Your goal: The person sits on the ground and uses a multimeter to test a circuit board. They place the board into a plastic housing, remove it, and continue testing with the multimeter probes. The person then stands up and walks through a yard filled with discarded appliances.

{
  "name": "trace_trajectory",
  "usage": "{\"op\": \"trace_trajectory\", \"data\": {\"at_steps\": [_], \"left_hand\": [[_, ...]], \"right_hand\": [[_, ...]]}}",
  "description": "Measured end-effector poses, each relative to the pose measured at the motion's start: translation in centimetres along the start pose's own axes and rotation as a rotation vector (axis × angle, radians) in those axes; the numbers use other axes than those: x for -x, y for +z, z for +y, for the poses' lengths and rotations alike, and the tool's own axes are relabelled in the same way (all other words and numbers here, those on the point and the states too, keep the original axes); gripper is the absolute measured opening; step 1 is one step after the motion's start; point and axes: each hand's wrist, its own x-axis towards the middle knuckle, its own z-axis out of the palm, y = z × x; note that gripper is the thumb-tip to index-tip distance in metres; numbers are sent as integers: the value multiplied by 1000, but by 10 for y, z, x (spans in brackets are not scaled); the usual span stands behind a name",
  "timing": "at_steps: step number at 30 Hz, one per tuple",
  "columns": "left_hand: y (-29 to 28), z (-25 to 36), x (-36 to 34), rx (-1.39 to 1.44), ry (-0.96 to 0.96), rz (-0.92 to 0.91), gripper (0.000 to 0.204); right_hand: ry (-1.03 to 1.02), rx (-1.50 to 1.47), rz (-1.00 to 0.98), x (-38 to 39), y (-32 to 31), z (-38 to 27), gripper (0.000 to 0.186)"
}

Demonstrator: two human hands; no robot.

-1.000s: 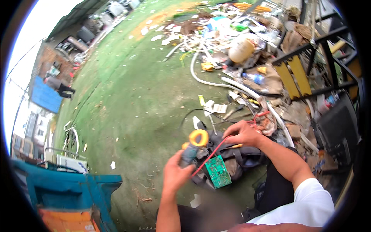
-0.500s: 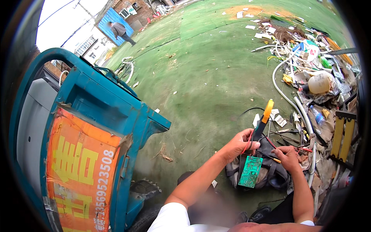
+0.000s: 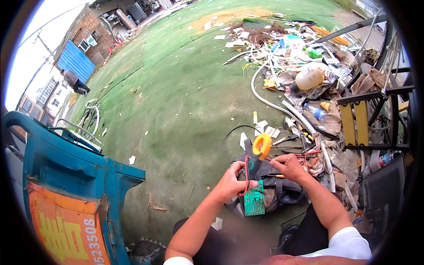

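White-sleeved arms (image 3: 194, 227) are stretched forward, elbows bent, forearms angled inward. One green circuit board (image 3: 254, 202) is laid at the near left edge of one dark bag (image 3: 289, 191). One yellow-ringed clamp meter (image 3: 255, 161) and a red lead (image 3: 246, 176) are gripped in the curled left hand (image 3: 231, 182); a thin wire (image 3: 268, 159) is pinched by the right hand (image 3: 288, 167). Beyond, one tan jug (image 3: 310, 78) is surrounded by litter (image 3: 289, 45).

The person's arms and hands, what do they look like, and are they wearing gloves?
No gloves! The bare left hand and bare right hand show no ring, watch or bracelet that I can see. The forearms are bare too. A short, plain white fabric sleeve covers the upper right arm; only a white sleeve edge shows on the left.
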Motion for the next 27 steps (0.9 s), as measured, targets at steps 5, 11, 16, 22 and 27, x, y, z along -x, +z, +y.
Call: {"op": "trace_trajectory", "data": {"at_steps": [5, 11, 16, 22, 27], "left_hand": [[1, -8, -9, 166, 0, 148, 55], [-11, -16, -3, 810, 11, -207, 43], [-10, 13, 10, 523, -6, -136, 39], [-24, -2, -7, 20, 27, 563, 48], [-19, -6, -10, -985, 1, 555, 70]], "right_hand": [[-23, 1, -115, 11, 14, -14, 20], [-46, 146, -201, 12, 23, -18, 20], [-31, 84, -174, 13, 20, -11, 22], [-228, -6, -178, 8, 13, -17, 18], [-476, 95, 16, 8, 9, -35, 10]]}}
